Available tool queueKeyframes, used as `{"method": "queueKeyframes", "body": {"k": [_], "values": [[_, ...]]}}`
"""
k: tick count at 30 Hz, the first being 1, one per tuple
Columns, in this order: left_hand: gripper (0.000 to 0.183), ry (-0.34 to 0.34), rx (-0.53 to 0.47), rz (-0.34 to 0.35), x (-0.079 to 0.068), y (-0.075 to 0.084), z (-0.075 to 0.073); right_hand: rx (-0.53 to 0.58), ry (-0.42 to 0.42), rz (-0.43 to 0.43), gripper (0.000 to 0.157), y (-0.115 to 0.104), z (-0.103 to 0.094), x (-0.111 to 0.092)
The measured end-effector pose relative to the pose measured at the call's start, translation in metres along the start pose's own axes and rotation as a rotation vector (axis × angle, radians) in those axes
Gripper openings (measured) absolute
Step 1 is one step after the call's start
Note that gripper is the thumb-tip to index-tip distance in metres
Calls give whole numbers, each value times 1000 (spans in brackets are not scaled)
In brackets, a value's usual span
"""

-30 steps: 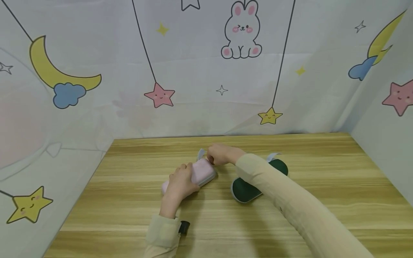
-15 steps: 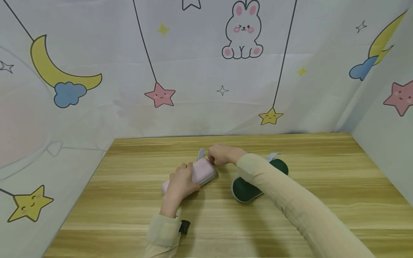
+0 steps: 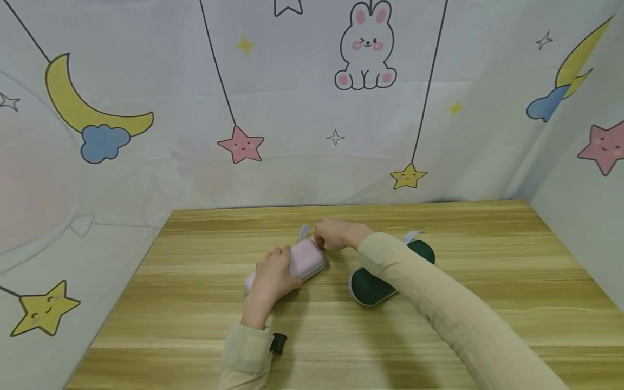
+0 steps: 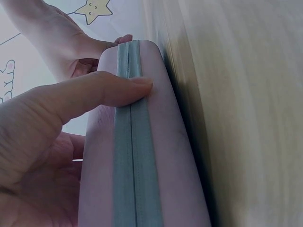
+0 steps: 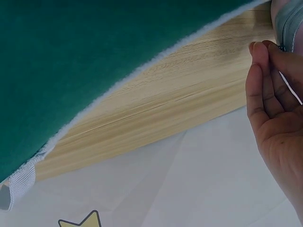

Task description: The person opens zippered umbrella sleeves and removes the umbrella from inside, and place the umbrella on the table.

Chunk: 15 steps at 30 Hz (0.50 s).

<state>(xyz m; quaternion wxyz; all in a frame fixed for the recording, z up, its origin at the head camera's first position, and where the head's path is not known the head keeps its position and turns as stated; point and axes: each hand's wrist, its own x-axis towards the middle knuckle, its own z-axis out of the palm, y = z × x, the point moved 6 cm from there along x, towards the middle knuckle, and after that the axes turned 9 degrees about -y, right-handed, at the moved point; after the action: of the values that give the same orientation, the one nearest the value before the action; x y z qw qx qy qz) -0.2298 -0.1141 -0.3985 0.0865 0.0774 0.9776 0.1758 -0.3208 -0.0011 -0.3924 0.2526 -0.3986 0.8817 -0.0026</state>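
Note:
A pink zip case (image 3: 307, 258) with a grey zipper band lies slantwise on the table, left of centre. My left hand (image 3: 273, 277) grips it from above; in the left wrist view the thumb (image 4: 102, 91) presses across the zipper (image 4: 137, 170), whose two halves meet. At the case's far right end is my right hand (image 3: 337, 234), its fingers curled. In the right wrist view those fingertips (image 5: 259, 52) pinch together at the zipper's end, on a small dark piece that looks like the zipper pull, mostly hidden.
Under the right forearm lies a dark green cloth item (image 3: 371, 287) with pale edging and a whitish loop (image 3: 413, 236). A pale loop (image 3: 304, 232) stands up behind the case. The wooden table (image 3: 195, 346) ends at a printed cloth backdrop (image 3: 292, 184).

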Motion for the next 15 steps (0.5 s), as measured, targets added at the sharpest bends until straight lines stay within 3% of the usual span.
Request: {"method": "queueKeyframes", "body": {"k": [15], "values": [[74,5,-2,4,-1,1,0,16,-22,11,23,0,2,-2]]}}
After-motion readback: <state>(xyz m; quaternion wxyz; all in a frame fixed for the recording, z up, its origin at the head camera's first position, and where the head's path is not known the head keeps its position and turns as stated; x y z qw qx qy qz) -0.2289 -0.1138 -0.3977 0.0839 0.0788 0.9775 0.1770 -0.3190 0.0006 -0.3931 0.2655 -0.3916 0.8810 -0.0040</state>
